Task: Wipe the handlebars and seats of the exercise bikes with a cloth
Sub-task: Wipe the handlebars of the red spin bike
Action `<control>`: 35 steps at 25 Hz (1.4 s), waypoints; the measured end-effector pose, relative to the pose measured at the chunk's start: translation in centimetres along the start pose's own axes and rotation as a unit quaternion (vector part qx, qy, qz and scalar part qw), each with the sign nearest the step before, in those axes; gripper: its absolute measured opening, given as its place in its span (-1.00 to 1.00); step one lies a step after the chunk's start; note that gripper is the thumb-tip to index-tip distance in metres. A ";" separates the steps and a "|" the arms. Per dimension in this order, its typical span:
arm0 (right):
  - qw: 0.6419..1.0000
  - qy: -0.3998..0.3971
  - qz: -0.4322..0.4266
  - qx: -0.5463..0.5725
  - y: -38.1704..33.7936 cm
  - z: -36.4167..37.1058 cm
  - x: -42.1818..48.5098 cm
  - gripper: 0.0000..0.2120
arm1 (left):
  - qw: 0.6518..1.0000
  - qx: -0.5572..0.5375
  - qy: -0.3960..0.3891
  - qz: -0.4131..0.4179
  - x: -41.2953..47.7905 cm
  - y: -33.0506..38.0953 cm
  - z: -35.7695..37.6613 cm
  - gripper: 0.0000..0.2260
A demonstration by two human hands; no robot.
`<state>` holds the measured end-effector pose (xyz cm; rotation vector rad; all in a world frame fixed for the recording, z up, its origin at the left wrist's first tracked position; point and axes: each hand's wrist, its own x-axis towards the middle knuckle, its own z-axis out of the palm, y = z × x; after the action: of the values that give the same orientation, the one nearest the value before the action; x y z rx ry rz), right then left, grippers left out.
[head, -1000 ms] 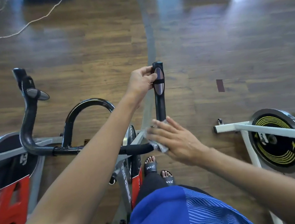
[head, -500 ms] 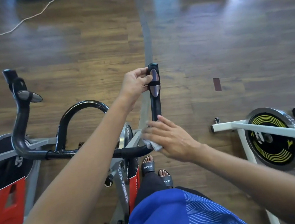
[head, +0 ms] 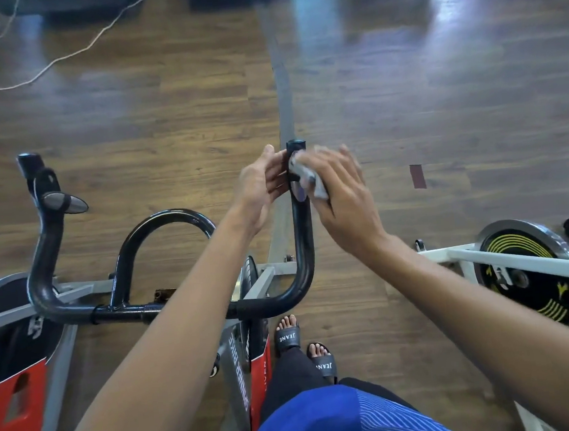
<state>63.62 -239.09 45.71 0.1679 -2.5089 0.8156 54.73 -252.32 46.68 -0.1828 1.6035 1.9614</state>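
The left hand [head: 262,180] grips the black handlebar [head: 304,237] near its tip while the right hand [head: 345,194], fingers spread, presses a white cloth [head: 308,176] against it.

The head-worn camera is looking forward and steeply down, over the blue shirt [head: 328,421] at the bottom edge and down to the sandalled feet [head: 288,335] and the wooden floor [head: 165,122]. It is viewing the black handlebar [head: 303,248] from above and behind, at arm's length. The forearms are reaching in from both lower corners, with the left hand [head: 259,183] and right hand [head: 344,203] meeting near mid-frame. The wide lens is also taking in a neighbouring bike's flywheel [head: 529,280] at the right edge.
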 end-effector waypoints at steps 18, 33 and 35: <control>0.992 -0.121 -0.029 0.018 -0.1 0.8 -1.5 -0.60 | 0.998 0.047 -0.009 -0.028 0.3 1.0 -0.9 -0.41; 0.981 -0.163 -0.052 -0.087 0.7 4.0 -6.7 -0.57 | 0.997 0.064 -0.026 -0.030 0.5 0.8 -1.0 -0.37; 0.979 -0.196 -0.041 -0.035 -0.6 3.1 -9.6 -0.58 | 0.998 0.056 -0.022 -0.028 0.4 0.7 -0.8 -0.40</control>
<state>70.89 -241.67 39.16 0.4439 -2.8702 0.7135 53.87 -252.99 46.91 -0.1367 1.6578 1.8154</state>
